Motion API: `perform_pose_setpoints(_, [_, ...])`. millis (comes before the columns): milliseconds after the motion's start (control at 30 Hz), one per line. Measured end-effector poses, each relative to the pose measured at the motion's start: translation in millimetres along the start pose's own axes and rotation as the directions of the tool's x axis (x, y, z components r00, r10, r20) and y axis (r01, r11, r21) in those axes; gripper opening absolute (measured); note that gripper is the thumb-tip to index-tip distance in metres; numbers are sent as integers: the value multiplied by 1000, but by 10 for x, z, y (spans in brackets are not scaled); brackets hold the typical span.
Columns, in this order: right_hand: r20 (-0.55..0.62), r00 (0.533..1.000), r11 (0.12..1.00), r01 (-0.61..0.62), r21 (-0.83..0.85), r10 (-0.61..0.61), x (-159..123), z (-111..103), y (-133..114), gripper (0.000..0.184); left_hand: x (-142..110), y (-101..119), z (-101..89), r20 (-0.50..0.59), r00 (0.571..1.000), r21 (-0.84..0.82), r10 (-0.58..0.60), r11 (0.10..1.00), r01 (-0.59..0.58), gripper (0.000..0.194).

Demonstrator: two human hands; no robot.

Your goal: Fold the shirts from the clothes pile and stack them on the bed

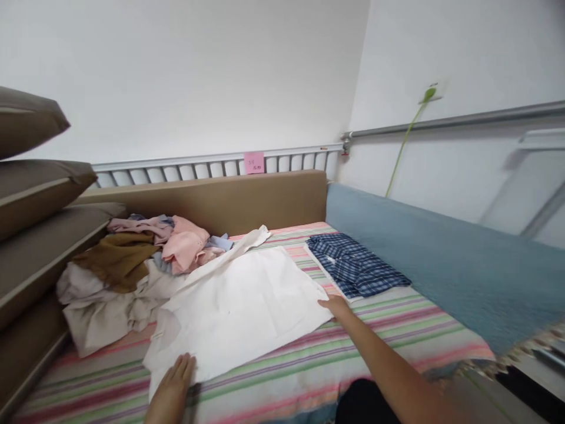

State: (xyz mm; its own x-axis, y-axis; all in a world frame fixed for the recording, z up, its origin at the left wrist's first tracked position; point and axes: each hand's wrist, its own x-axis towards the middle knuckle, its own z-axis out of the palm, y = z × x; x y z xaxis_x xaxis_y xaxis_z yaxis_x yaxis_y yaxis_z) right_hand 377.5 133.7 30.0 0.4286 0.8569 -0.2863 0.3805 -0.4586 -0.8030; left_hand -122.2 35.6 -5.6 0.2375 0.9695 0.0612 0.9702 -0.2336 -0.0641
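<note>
A white garment (pixel 247 300), probably a shirt, lies spread out on a striped cover. My left hand (pixel 174 380) rests on its near left part, fingers stretched out flat against the cloth. At the right edge of the garment, my right hand (pixel 334 306) has its fingers closed on the corner of the hem. One long strip of the white cloth, perhaps a sleeve, reaches toward the back. Just beyond my right hand lies a folded blue plaid shirt (pixel 357 265) with something white under it.
A heap of crumpled clothes (pixel 119 259) in brown, pink and beige sits at the left. Stacked cushions (pixel 35 200) rise beside it. A tan backrest (pixel 247 200) and a blue-covered backrest (pixel 419 235) border the striped cover (pixel 282 365). A green cord (pixel 406 138) hangs from a wall socket.
</note>
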Motion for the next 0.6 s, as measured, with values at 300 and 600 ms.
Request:
perform_pose_setpoints(300, [67,998,997,-3,83,-3,-506,-278,327,23,-238,180,-518,144,990,98,7,995,-22,74])
perform_pose_setpoints(600, [-75,983,936,136,-324,-169,-701,-521,415,26,-515,281,-629,225,973,-143,-56,986,90,55])
